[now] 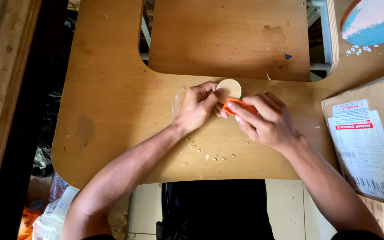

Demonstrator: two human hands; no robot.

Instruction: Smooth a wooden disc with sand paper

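A small round cream-coloured disc point(230, 87) lies on a brown wooden work board point(112, 111). My left hand point(198, 106) pinches the disc's near edge with fingers and thumb. My right hand point(265, 120) grips an orange-handled cutter point(238, 105), whose tip meets the disc right beside my left fingers. The blade itself is hidden between the two hands. Several pale shavings point(210, 155) lie scattered on the board just in front of my wrists.
A cardboard box point(370, 138) with a white shipping label sits at the right. A blue and white round object point(372, 20) with white crumbs lies at the top right. The board has a deep U-shaped cutout point(144, 49) around a second wooden panel point(230, 38). Plastic bags point(50, 213) lie on the floor.
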